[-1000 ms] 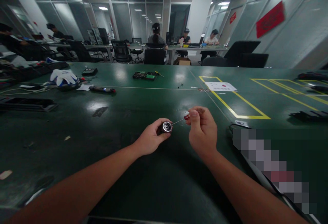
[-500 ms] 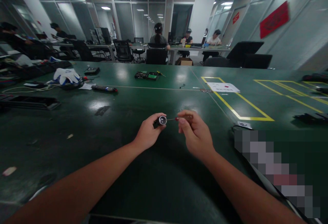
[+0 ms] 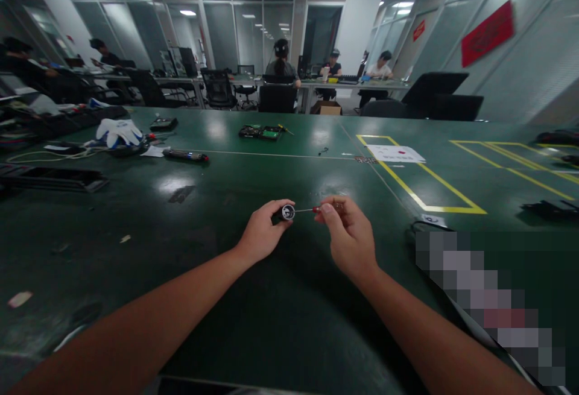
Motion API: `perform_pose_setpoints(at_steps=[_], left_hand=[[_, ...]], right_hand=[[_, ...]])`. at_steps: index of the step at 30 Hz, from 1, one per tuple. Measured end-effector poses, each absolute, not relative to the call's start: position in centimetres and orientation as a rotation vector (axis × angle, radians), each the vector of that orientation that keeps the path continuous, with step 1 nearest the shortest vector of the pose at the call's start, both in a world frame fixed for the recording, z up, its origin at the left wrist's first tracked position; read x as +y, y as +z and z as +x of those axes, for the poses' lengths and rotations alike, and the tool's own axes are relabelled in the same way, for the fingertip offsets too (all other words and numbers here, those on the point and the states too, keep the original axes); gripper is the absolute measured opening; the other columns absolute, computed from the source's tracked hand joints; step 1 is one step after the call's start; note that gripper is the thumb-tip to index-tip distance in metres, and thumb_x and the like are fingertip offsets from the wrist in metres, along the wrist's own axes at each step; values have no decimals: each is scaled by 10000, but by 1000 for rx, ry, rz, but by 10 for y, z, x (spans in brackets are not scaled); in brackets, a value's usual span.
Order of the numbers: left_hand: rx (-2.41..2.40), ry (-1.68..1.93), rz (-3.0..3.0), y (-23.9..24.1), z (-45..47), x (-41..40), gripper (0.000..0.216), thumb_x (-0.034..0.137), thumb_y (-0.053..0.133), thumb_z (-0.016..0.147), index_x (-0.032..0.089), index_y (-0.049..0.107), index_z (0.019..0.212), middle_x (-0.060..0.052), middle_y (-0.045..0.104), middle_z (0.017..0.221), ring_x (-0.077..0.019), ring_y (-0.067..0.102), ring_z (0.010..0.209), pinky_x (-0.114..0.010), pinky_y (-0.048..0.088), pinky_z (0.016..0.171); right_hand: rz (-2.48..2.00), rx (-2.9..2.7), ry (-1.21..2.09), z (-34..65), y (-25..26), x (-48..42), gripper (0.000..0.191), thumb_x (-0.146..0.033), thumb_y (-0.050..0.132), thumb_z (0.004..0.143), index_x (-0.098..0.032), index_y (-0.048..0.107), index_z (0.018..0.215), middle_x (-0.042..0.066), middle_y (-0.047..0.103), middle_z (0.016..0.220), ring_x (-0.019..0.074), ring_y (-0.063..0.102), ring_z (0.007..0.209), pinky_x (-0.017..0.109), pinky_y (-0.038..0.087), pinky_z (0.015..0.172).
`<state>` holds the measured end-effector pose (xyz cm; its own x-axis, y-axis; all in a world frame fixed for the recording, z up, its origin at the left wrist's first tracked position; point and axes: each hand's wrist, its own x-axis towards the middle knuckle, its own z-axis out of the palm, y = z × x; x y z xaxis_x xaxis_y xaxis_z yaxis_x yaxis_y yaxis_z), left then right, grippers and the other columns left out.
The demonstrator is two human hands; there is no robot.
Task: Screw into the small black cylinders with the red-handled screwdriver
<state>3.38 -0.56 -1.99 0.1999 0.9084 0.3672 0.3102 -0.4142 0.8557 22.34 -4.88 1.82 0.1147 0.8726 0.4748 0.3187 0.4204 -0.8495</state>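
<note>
Between the thumb and fingers of my left hand (image 3: 261,233) is a small black cylinder (image 3: 287,212), its silvery round open end turned to the right and toward me. My right hand (image 3: 350,232) is closed around the handle of a screwdriver (image 3: 315,209), which has a red collar and a thin metal shaft. The shaft points left, and its tip meets the rim or mouth of the cylinder; whether it is inside I cannot tell. Both hands are above the green table (image 3: 253,322).
At the left lie white gloves (image 3: 118,134), a dark tube-shaped tool (image 3: 185,155) and a black tray-like part (image 3: 54,178). Farther back sits an opened device with green boards (image 3: 261,132). Yellow tape (image 3: 443,208) and a white sheet (image 3: 394,153) mark the right. Several people sit beyond.
My right hand and the screwdriver's handle have shifted and turned slightly, with the shaft still at the cylinder. The left hand keeps its hold, and the view has moved a little.
</note>
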Motion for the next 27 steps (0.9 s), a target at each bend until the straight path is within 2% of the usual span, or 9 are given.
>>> perform_pose_setpoints(at_steps=[6,12,16,23,27], left_hand=[[1143,1196,1901,-16,33,-6,413,85,692,850,237,704,1234,-65,698,1249,-248,629,1205,-442,462,1102],[992,1219,2164,-9,27,0,342,98,643,914,228,702,1224,-52,702,1245,-206,635,1191,-415,470,1108],[1071,1213,2107,-12,25,3,411,82,687,881,246,680,1258,-38,694,1246,-197,635,1183,-399,480,1093],[1105,1176,2067,-11,26,-1,432,93,720,861,251,675,1261,-38,694,1217,-194,640,1148,-377,491,1056],[1120,1160,2056,-9,28,-2,432,104,722,860,240,671,1267,-44,697,1189,-199,648,1112,-378,493,1037]], right_hand=[[-1158,-1367,584,223,17,-40,290,-482,558,982,-218,679,978,42,719,814,200,680,748,367,530,754],[-973,-841,1120,235,9,-16,326,-528,727,823,-209,658,823,1,635,715,153,599,620,333,539,669],[-957,-818,1029,237,7,-12,328,-521,782,789,-217,669,839,-1,657,749,146,607,651,306,521,660],[-1043,-1197,748,230,10,-23,265,-482,616,952,-224,673,937,5,677,777,167,638,710,340,510,731],[-1102,-1296,626,229,16,-29,237,-443,564,983,-221,642,955,17,685,782,178,643,714,348,511,726]])
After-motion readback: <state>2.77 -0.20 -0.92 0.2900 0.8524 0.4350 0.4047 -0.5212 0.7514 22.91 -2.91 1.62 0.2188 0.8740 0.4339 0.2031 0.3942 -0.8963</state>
